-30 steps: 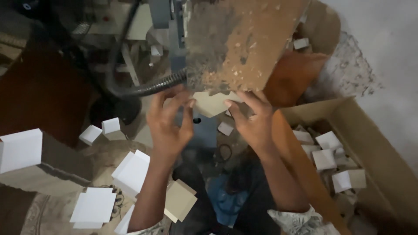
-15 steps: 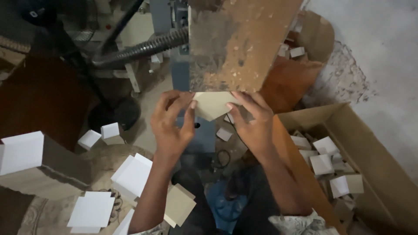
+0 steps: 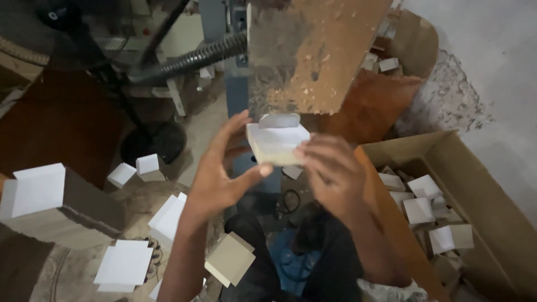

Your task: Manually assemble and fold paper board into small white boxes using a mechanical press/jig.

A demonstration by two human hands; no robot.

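While both hands are raised in front of the chest, a small white cardboard box (image 3: 277, 142) sits between them, just below the edge of a rusty brown metal plate (image 3: 313, 56). The left hand (image 3: 221, 173) has its fingers (image 3: 235, 126) spread wide and curved; the thumb presses against the box's lower left corner and the fingertips reach up along its left side. The right hand (image 3: 330, 170) is seen from the back, its fingers (image 3: 305, 152) bent over the box's right edge and gripping it. A small flap stands up at the top of the box.

A grey ribbed hose (image 3: 190, 59) runs across the upper left to a blue machine column (image 3: 238, 89). Below on the left lie stacks of white cardboard sheets (image 3: 124, 263) and a larger pile (image 3: 36, 190), with a few folded small boxes (image 3: 148, 165) near a dark round base. To the right, an open brown carton (image 3: 475, 168) holds many finished white boxes (image 3: 419, 210).
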